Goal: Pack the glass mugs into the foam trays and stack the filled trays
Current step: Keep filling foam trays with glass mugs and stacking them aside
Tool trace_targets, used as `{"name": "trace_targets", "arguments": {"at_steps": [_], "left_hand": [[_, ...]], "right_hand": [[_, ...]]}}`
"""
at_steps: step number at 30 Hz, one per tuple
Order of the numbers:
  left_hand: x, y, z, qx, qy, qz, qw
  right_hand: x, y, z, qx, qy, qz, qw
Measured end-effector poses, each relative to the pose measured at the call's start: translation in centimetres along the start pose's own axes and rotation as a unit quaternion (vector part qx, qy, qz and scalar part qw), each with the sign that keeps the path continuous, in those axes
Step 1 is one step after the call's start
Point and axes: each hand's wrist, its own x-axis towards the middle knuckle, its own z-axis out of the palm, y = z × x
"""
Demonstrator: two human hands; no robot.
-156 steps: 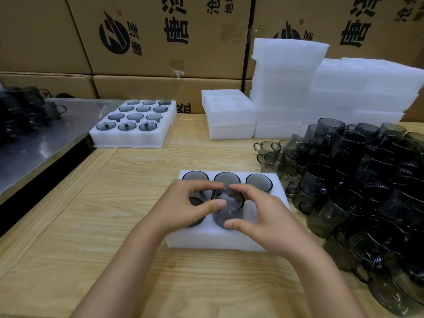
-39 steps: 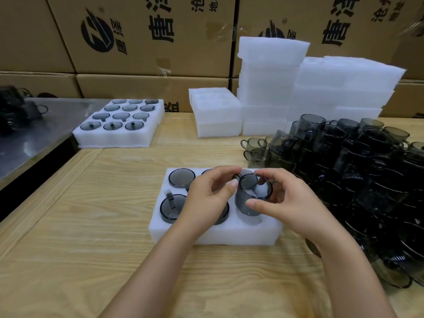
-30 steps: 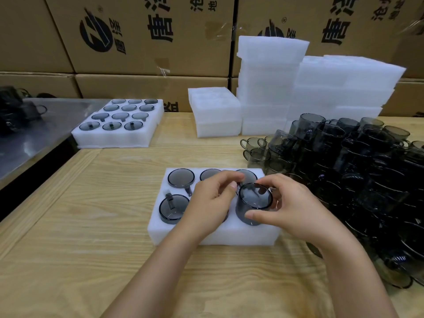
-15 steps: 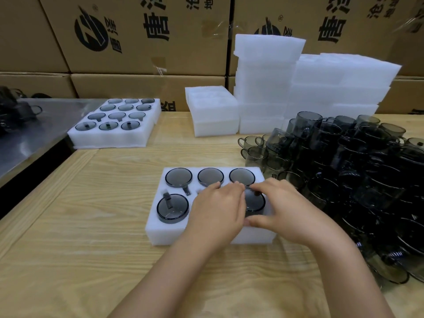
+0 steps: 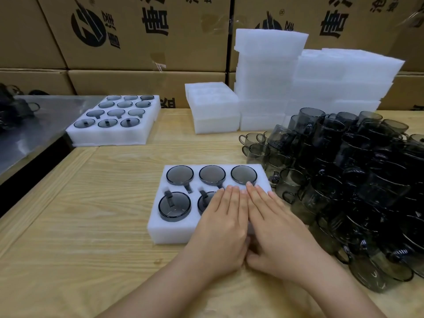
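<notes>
glass mugs (image 5: 174,206) sit sunk in the pockets of a white foam tray (image 5: 158,228) at the middle of a wooden table (image 5: 91,214). a person's left hand (image 5: 222,226) and right hand (image 5: 275,228) lie flat side by side on its near right part, fingers straight, gripping nothing. loose mugs (image 5: 355,180) are heaped just right of the tray. a filled tray (image 5: 107,140) lies far left, with empty foam stacks (image 5: 270,65) behind.

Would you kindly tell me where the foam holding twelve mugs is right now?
In the head view, the twelve-mug foam lies at the far left of the table, beside the steel counter and left of the short foam stack.
</notes>
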Motion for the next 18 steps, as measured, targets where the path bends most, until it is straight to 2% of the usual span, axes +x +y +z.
{"name": "trace_targets", "arguments": {"at_steps": [5,11,16,18], "left_hand": [[0.1,0.4,0.6,0.001,0.032,-0.027,0.999],[-0.7,0.6,0.9,-0.017,0.063,-0.068,0.995],[-0.6,0.6,0.6,-0.049,0.022,-0.091,0.994],[-0.6,0.6,0.4,-0.056,0.027,-0.096,0.993]], "right_hand": [[-0.3,-0.1,0.1,0.009,0.059,0.011,0.998],[-0.9,0.6,1.4,0.091,0.138,0.025,0.986],[-1.0,1.1,1.9,0.121,0.14,0.029,0.982],[-1.0,1.3,2.0,0.19,0.127,0.02,0.973]]}}
